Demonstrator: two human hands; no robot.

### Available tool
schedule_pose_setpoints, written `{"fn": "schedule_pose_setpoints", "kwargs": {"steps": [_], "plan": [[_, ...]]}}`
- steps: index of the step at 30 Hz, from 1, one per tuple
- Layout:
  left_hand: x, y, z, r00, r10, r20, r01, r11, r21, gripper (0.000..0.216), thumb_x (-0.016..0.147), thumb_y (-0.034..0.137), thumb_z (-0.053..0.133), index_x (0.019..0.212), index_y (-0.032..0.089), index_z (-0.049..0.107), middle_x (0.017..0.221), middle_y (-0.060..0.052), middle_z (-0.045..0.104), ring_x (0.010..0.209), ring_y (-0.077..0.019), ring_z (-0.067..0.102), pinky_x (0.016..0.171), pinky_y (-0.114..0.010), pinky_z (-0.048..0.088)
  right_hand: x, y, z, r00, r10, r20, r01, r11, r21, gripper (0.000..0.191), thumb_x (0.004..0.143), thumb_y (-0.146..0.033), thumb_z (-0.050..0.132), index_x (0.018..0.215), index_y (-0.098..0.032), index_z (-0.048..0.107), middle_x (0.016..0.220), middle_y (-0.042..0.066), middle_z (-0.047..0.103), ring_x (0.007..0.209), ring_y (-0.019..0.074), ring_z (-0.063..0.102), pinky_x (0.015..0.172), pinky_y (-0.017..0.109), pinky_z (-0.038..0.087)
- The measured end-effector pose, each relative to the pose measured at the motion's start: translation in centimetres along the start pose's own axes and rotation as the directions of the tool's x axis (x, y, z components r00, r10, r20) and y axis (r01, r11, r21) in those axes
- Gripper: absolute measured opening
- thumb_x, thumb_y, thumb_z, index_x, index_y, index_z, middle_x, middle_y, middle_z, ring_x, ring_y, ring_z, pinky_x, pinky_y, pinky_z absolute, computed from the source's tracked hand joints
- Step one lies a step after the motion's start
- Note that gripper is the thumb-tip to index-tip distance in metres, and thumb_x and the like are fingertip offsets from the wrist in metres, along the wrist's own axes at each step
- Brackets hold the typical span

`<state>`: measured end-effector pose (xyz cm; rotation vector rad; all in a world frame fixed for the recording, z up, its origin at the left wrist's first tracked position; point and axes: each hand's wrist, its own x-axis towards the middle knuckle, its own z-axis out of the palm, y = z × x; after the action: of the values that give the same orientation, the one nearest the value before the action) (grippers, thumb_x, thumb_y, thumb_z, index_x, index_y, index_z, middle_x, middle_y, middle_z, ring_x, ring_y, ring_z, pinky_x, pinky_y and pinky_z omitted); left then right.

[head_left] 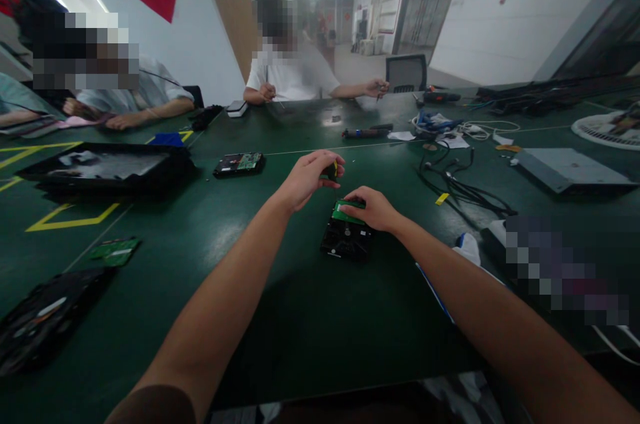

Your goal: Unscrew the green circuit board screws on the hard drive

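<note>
A black hard drive [346, 241] lies on the green table in front of me, with a green circuit board [349, 211] at its far end. My right hand [373, 209] grips this board, thumb on top and fingers curled over the far edge. Just beyond and to the left, my left hand [314, 177] is raised with bent fingers around a small black-and-yellow tool handle [332, 172]. Most of that handle is hidden, and its tip does not show.
Another hard drive [239, 164] lies farther left; a black tray [110, 167] stands beyond it. Near left are a loose circuit board [116, 251] and a black drive body [50, 311]. Cables [455, 184] and a grey metal box [575, 171] occupy the right. People sit across the table.
</note>
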<state>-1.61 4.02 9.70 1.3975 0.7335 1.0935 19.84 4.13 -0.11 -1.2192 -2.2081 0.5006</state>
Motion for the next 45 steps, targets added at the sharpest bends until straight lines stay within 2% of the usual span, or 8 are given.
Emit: {"fn": "schedule_pose_setpoints", "kwargs": {"steps": [7,12,22,28,45], "plan": [[-0.4,-0.1,0.3,0.999,0.028,0.018,-0.028,0.999,0.026,0.023,0.094,0.037,0.061,0.095,0.016,0.070,0.094,-0.008,0.068,0.093,-0.0196,0.065,0.071,-0.030,0.060,-0.3,-0.8,-0.6,1.000,-0.020,0.024,0.020,1.000,0.004,0.029,0.095,-0.043,0.069,0.113,-0.021,0.075,0.106,0.008,0.071,0.094,0.0209,0.065,0.080,0.035,0.050],[-0.3,-0.1,0.2,0.999,0.030,0.022,-0.030,0.999,0.033,0.023,0.094,0.036,0.061,0.095,0.016,0.071,0.096,-0.009,0.068,0.093,-0.0198,0.065,0.071,-0.030,0.060,-0.6,-0.6,-1.1,0.996,-0.055,0.072,0.052,0.998,0.035,0.029,0.094,-0.037,0.069,0.120,-0.024,0.073,0.113,0.008,0.070,0.101,0.0220,0.064,0.087,0.037,0.051],[-0.3,0.1,0.1,1.000,0.011,0.022,-0.012,0.999,0.037,0.023,0.094,0.037,0.062,0.096,0.016,0.071,0.096,-0.010,0.069,0.095,-0.0206,0.066,0.072,-0.031,0.060,-0.7,-0.2,-1.3,0.991,-0.092,0.093,0.088,0.995,0.040,0.034,0.094,-0.039,0.070,0.123,-0.024,0.070,0.111,0.008,0.068,0.100,0.0225,0.062,0.089,0.039,0.049],[-0.1,-0.2,-0.1,1.000,0.019,0.020,-0.019,1.000,0.018,0.023,0.094,0.036,0.062,0.097,0.015,0.071,0.097,-0.010,0.068,0.095,-0.0206,0.066,0.072,-0.031,0.061,-0.6,-0.1,-1.4,0.989,-0.083,0.122,0.076,0.995,0.060,0.037,0.094,-0.040,0.070,0.127,-0.022,0.069,0.113,0.009,0.067,0.100,0.0233,0.061,0.084,0.037,0.049],[-0.1,-0.2,-0.3,1.000,0.014,0.010,-0.014,1.000,0.017,0.023,0.095,0.038,0.062,0.097,0.016,0.071,0.097,-0.010,0.069,0.095,-0.0206,0.067,0.072,-0.031,0.060,-0.3,0.0,-1.3,0.987,-0.068,0.147,0.054,0.994,0.096,0.035,0.094,-0.040,0.070,0.125,-0.025,0.070,0.115,0.008,0.068,0.104,0.0235,0.062,0.088,0.038,0.048]]}}
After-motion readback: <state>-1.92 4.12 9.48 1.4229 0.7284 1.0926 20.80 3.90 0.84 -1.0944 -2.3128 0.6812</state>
